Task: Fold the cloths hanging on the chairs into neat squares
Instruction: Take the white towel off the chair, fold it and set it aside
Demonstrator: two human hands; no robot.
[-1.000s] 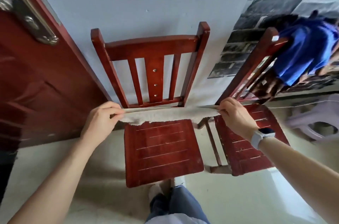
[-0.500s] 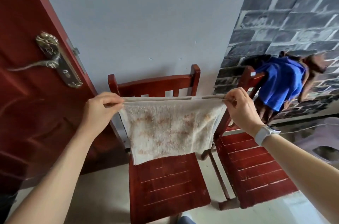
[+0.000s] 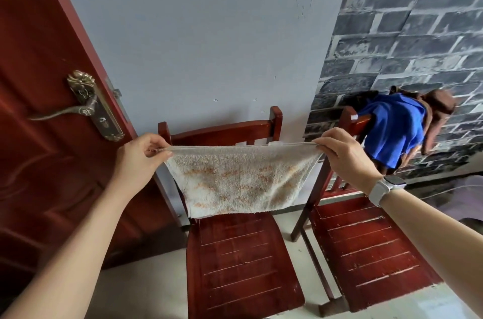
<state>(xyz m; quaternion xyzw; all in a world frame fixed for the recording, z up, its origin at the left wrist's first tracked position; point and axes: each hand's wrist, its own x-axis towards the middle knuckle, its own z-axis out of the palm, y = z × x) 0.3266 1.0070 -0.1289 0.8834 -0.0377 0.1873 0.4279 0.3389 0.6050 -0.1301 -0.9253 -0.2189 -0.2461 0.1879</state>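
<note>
A white terry towel with orange flecks [image 3: 240, 180] hangs doubled over in the air in front of the left red wooden chair [image 3: 243, 264]. My left hand [image 3: 141, 159] pinches its top left corner. My right hand [image 3: 345, 156] pinches its top right corner, and the top edge is stretched taut between them. The towel's lower edge hangs just above the seat. On the backrest of the right red chair [image 3: 366, 248] hang a blue cloth [image 3: 394, 130] and a brown cloth [image 3: 436, 115] behind it.
A dark red door with a brass lever handle [image 3: 86, 107] stands at the left. A pale wall is behind the chairs, with brick-pattern wallpaper [image 3: 407, 31] at the right. A pale plastic seat [image 3: 467, 198] shows at the right edge.
Both hands have raised the towel from lying flat at seat level to hanging upright before the backrest. My view has tilted upward, revealing the door handle.
</note>
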